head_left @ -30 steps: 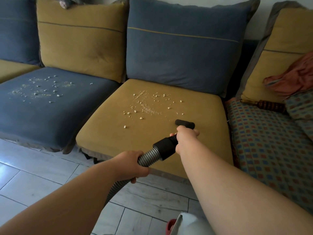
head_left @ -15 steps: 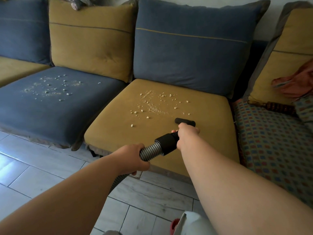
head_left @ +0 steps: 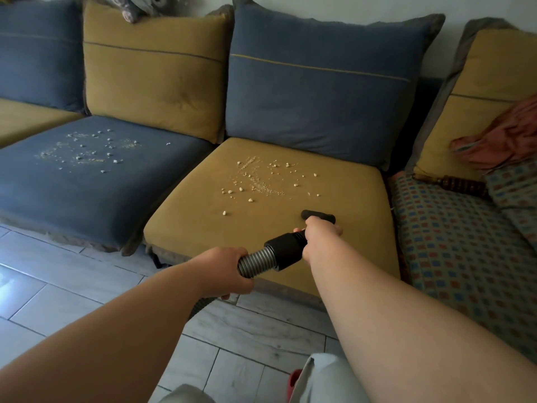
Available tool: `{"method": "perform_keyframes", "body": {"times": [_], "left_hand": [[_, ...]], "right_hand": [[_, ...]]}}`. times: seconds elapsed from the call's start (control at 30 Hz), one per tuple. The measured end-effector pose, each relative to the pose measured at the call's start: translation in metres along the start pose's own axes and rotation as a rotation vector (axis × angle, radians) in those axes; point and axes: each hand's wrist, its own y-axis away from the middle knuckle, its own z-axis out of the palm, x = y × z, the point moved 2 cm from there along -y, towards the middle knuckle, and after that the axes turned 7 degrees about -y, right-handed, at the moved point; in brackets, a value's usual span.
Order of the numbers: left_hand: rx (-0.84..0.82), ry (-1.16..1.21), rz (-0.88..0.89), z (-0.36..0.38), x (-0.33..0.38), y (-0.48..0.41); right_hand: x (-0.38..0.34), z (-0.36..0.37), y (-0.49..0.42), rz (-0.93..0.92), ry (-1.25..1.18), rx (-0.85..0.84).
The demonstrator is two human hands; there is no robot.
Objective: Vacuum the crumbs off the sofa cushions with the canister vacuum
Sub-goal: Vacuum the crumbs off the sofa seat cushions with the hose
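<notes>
My left hand (head_left: 225, 271) grips the ribbed grey vacuum hose (head_left: 255, 261). My right hand (head_left: 319, 235) grips the black wand just ahead of the black hose cuff (head_left: 286, 250). The small black nozzle (head_left: 318, 215) rests on the mustard seat cushion (head_left: 189, 228), toward its front right. Pale crumbs (head_left: 261, 181) lie scattered on that cushion, just beyond and left of the nozzle. More crumbs (head_left: 87, 148) are spread over the blue seat cushion (head_left: 87, 193) to the left. The canister itself is out of view.
Blue and mustard back cushions (head_left: 313, 91) line the wall. A checked blanket (head_left: 453, 242) covers the seat to the right, with an orange cloth (head_left: 502, 138) and a dark ridged object (head_left: 462, 186) on it. Grey tile floor (head_left: 58, 280) runs along the sofa front.
The view has shifted slightly, so the sofa sits further right in the frame. Both hands keep the same hold, and the nozzle stays at the cushion's front right, short of the crumbs.
</notes>
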Motion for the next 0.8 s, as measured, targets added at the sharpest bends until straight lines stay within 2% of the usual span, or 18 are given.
{"method": "perform_keyframes", "body": {"times": [0.17, 0.37, 0.8], "left_hand": [[0.010, -0.057, -0.047, -0.001, -0.020, 0.016], [0.026, -0.019, -0.098, -0.002, -0.040, 0.026], [0.098, 0.022, -0.193, -0.014, -0.073, 0.006]], "right_hand": [[0.017, 0.023, 0.008, 0.106, 0.040, 0.038], [0.027, 0.050, 0.008, 0.114, 0.148, -0.032], [0.039, 0.110, -0.024, 0.146, 0.220, -0.180]]}}
